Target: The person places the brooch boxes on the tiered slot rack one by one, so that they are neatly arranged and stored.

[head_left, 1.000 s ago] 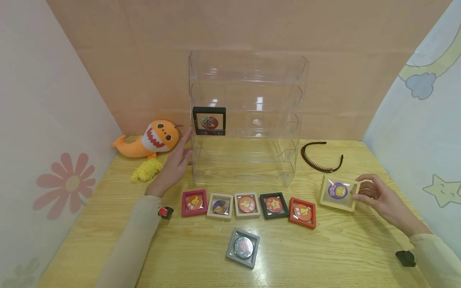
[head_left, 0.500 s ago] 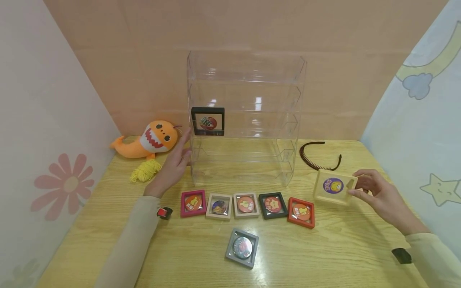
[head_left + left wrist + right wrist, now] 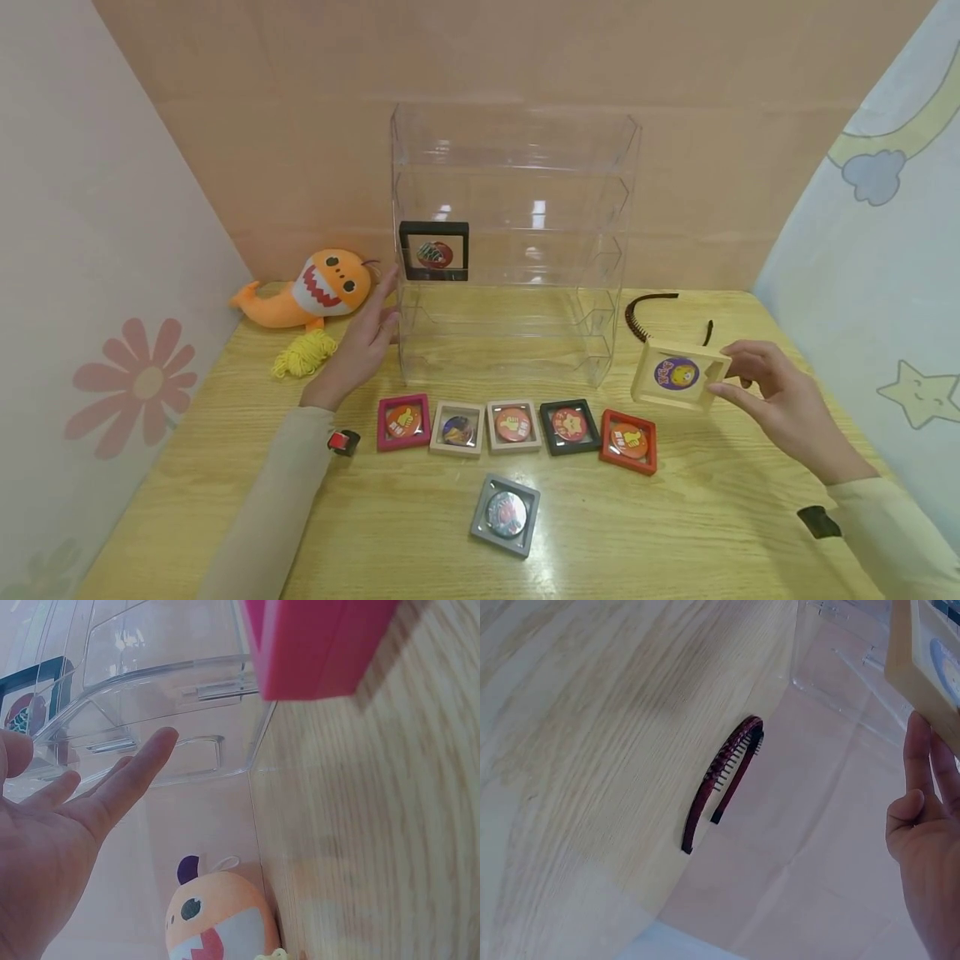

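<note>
My right hand point(image 3: 772, 400) pinches a pale yellow square display frame point(image 3: 679, 375) by its right edge, between thumb and fingers. A purple round badge with a yellow animal shows through its clear window. In the right wrist view the frame point(image 3: 922, 667) is tilted and raised off the table. My left hand point(image 3: 356, 346) rests with its fingers extended along the left side of a clear tiered acrylic rack point(image 3: 517, 308). A black display frame point(image 3: 434, 227) stands at the left end of a middle tier. The left wrist view shows straight fingers point(image 3: 142, 769) beside the clear plastic.
Several frames lie in a row before the rack, from magenta point(image 3: 383, 425) to red point(image 3: 651, 454). A grey frame point(image 3: 483, 533) lies nearer. An orange shark plush point(image 3: 281, 310) and yellow yarn point(image 3: 306, 354) sit left; a dark toothed headband point(image 3: 637, 321) lies right.
My right hand has moved left and slightly up with the pale yellow frame, which now overlaps the headband in the head view. The left hand stays at the rack's side.
</note>
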`<state>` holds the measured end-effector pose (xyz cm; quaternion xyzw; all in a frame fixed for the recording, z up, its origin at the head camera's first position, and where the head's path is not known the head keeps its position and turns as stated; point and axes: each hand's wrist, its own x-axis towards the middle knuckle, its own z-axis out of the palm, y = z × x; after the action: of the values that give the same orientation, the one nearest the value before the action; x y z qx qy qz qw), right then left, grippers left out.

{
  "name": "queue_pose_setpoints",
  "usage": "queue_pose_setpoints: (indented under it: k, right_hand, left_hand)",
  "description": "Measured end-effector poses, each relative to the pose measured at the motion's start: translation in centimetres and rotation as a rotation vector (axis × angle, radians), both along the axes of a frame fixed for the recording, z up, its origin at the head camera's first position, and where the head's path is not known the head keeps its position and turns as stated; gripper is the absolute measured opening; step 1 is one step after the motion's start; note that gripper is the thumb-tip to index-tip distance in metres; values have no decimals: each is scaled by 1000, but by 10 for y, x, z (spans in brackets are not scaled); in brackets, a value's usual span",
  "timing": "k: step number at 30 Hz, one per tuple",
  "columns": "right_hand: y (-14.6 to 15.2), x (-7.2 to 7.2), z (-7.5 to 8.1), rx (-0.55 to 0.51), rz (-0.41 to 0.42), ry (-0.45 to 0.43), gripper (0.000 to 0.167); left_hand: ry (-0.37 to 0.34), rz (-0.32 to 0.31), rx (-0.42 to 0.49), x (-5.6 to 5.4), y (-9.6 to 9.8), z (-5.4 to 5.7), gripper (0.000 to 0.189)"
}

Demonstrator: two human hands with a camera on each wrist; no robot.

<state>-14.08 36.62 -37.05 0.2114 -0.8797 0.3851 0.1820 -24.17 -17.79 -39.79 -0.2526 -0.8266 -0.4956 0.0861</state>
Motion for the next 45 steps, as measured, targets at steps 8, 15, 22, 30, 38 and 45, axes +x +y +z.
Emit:
queue_pose_setpoints:
  k: [8, 15, 22, 30, 38, 45]
  right_hand:
    - [-17, -8, 3, -17, 30, 64, 63]
    - [-36, -18, 10, -43, 43, 66, 62]
    - [-51, -28, 12, -69, 94, 62, 61]
    - [-66, -37, 12, -101, 141, 107, 64]
    - [-100, -29, 37, -66, 110, 136, 60]
    - [-114, -36, 43, -110, 131, 147, 56]
  left_hand:
    - [7, 4, -14, 0, 1, 0, 71]
    - [26, 11, -25, 0, 1, 1, 69]
    - [6, 11, -16, 0, 2, 1, 67]
    - [9, 7, -23, 2, 6, 4, 68]
    - [8, 6, -14, 2, 6, 3, 68]
    - [54, 32, -50, 0, 6, -1, 67]
